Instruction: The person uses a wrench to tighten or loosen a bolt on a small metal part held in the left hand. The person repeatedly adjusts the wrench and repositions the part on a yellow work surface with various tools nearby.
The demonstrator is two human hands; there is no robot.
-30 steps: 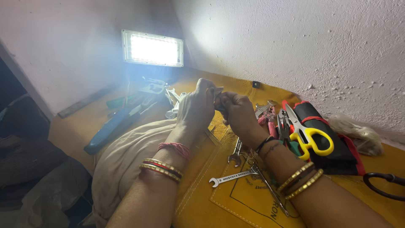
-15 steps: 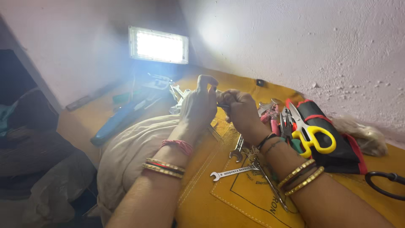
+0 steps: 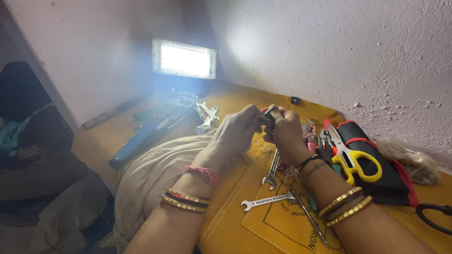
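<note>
My left hand (image 3: 238, 134) and my right hand (image 3: 286, 131) meet above a yellow mat (image 3: 245, 207), fingertips pinched together on a small dark part (image 3: 270, 113) held between them. Both wrists carry gold bangles; the left also has a red thread. Below the hands lie open-ended spanners (image 3: 267, 200) on the mat. What the small part is cannot be made out.
Yellow-handled scissors (image 3: 351, 157) lie on a black and red tool pouch (image 3: 376, 167) at the right. A bright flood lamp (image 3: 184, 59) stands at the back by the wall. More tools and a blue-handled tool (image 3: 136, 143) lie at the left, beside beige cloth (image 3: 150, 178).
The hands stay together on the small part, fingers shifting slightly around it. The view has drifted a little, so the lamp and hands sit further right in the picture.
</note>
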